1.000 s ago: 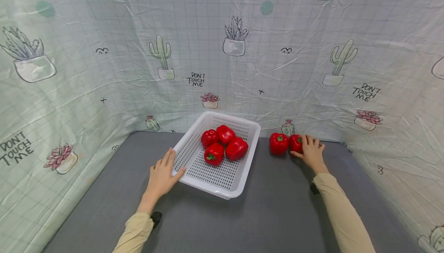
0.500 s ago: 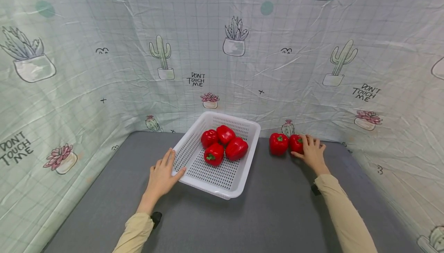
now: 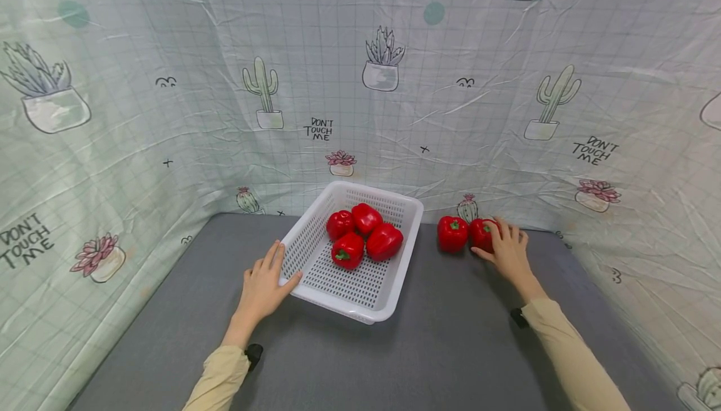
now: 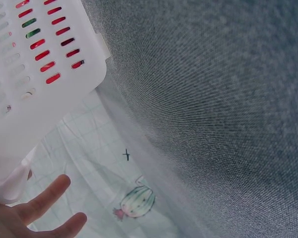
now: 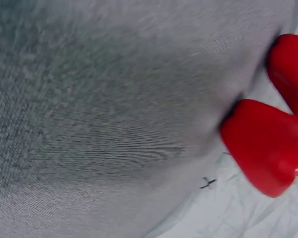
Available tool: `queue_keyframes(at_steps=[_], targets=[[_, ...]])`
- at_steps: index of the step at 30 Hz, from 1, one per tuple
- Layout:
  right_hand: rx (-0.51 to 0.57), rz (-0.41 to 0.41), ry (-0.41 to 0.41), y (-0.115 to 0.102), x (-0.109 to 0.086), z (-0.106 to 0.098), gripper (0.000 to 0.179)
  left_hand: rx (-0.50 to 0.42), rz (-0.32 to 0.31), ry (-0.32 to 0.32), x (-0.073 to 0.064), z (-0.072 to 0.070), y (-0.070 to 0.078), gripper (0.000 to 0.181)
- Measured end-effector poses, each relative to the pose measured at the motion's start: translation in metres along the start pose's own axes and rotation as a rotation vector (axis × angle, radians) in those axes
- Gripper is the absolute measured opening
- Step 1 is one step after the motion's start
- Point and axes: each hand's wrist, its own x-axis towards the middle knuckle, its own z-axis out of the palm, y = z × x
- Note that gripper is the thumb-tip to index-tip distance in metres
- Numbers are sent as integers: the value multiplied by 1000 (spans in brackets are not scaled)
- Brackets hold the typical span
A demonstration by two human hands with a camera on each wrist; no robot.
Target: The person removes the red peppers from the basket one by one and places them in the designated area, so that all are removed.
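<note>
Grey table (image 3: 450, 336), right hand (image 3: 511, 258), pepper (image 3: 480, 236) more exposed

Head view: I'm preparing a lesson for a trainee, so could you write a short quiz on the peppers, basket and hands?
1. How many peppers lie inside the basket?
2. True or false: the right hand is nearer the basket than the left hand is.
3. Where on the table are the other two peppers? A: left of the basket; B: right of it; C: in front of it.

Key: 1, four; 2, false; 3, B.
</note>
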Motion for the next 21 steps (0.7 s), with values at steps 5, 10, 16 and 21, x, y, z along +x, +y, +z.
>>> queue_keyframes(at_steps=[5, 10, 16, 21], targets=[[31, -77, 43, -14, 1, -12, 65, -2, 5, 1, 1, 0, -1, 78], [104, -182, 101, -32, 7, -24, 58, -12, 3, 4, 0, 0, -1, 78], [142, -275, 144, -57, 16, -36, 60, -14, -1, 2, 0, 0, -1, 78], [136, -335, 150, -77, 23, -46, 55, -9, 2, -5, 0, -1, 0, 79]])
